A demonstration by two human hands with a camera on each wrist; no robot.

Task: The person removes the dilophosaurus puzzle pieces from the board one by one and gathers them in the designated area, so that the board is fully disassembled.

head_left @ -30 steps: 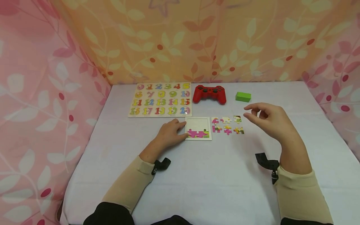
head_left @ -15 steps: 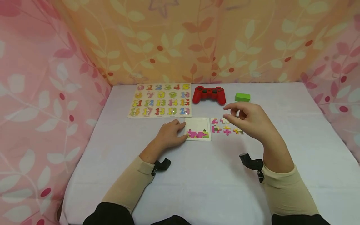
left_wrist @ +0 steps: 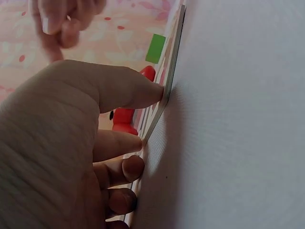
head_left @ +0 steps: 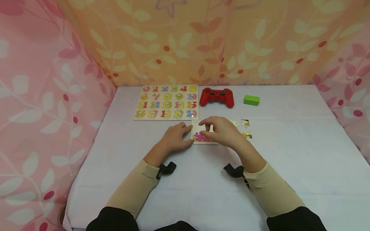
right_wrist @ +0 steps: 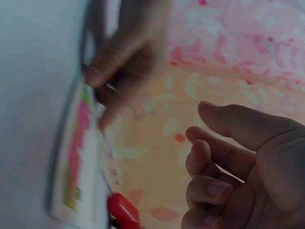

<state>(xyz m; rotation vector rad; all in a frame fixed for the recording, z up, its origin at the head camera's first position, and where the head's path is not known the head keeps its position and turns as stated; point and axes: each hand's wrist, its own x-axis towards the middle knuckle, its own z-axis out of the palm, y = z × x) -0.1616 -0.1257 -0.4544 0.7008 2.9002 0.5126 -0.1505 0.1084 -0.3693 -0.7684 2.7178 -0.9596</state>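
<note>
Left hand spread against puzzle tray, right hand narrowly parted, seemingly empty, pieces partly hidden

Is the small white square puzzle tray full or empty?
The tray is partly filled: pink-and-green puzzle pieces line its near edge; bare white shows beyond.

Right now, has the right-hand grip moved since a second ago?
Yes: the right-hand grip has moved left in the head view, from right of the white square puzzle tray to over it.
</note>
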